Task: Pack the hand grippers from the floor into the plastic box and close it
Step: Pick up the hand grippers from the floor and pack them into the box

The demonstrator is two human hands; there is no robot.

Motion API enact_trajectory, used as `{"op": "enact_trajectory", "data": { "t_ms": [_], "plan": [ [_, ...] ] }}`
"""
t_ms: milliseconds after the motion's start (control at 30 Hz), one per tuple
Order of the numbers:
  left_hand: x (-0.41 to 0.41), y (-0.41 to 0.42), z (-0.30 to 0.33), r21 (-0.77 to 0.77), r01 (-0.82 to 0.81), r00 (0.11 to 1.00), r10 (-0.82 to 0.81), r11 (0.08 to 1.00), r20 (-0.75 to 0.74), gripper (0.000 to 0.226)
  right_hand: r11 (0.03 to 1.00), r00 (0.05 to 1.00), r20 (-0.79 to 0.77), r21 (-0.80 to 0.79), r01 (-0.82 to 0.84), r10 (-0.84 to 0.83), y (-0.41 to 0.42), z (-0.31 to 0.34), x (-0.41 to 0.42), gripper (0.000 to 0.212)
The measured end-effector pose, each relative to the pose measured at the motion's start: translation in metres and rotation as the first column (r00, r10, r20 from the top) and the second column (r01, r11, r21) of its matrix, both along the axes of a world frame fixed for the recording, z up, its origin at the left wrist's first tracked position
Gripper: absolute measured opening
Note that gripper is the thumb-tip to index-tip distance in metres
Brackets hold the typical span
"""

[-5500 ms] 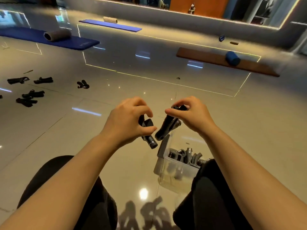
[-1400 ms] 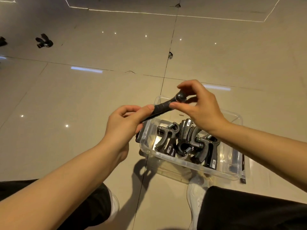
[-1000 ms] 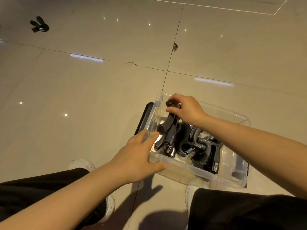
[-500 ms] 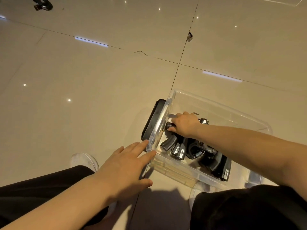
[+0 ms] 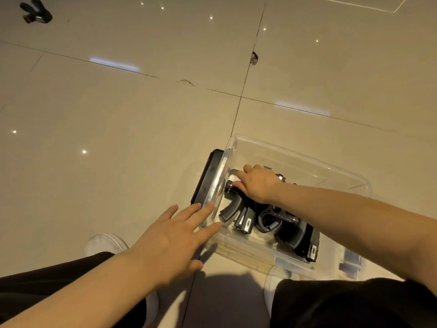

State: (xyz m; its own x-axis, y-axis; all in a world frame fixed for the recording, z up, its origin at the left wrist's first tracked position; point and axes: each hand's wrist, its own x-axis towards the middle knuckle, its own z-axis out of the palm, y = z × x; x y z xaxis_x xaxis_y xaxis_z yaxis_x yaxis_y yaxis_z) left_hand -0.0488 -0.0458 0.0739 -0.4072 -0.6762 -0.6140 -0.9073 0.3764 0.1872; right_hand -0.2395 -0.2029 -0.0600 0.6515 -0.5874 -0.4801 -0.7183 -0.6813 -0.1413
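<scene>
Head view | right hand (image 5: 256, 183) now down inside plastic box (image 5: 307, 159), grip clamped on hand gripper (image 5: 233, 201) | left hand (image 5: 175, 235) fingers apart, steadying near-left wall | one more packed; stray gripper (image 5: 35, 13) far left on floor.

Right hand (image 5: 256, 183) now lowered into plastic box (image 5: 307, 157), setting hand gripper (image 5: 233, 202) down, left hand (image 5: 175, 240) released, flat against box
</scene>
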Motion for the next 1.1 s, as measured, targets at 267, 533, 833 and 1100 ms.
{"op": "enact_trajectory", "data": {
  "t_ms": [267,533,833,1100],
  "plan": [
    [0.005,-0.01,-0.011,0.08,0.18,0.977,-0.188,0.98,0.097,0.081,0.996,0.988,-0.144,-0.082,0.035,-0.047,0.023,0.02,-0.094,0.076],
    [0.002,-0.026,-0.013,0.139,0.276,0.951,-0.29,0.951,0.102,0.08,0.986,0.961,-0.231,0.022,0.164,-0.154,0.036,0.016,-0.092,0.103],
    [0.012,-0.037,-0.007,0.096,0.39,0.912,-0.398,0.916,0.099,0.07,0.991,0.958,-0.254,-0.007,0.136,-0.133,0.033,0.026,-0.081,0.096],
    [0.039,-0.056,0.022,-0.118,0.443,0.896,-0.433,0.889,0.102,0.06,0.964,0.911,-0.318,-0.119,0.236,-0.263,0.047,0.067,-0.045,0.065]
  ]
}}
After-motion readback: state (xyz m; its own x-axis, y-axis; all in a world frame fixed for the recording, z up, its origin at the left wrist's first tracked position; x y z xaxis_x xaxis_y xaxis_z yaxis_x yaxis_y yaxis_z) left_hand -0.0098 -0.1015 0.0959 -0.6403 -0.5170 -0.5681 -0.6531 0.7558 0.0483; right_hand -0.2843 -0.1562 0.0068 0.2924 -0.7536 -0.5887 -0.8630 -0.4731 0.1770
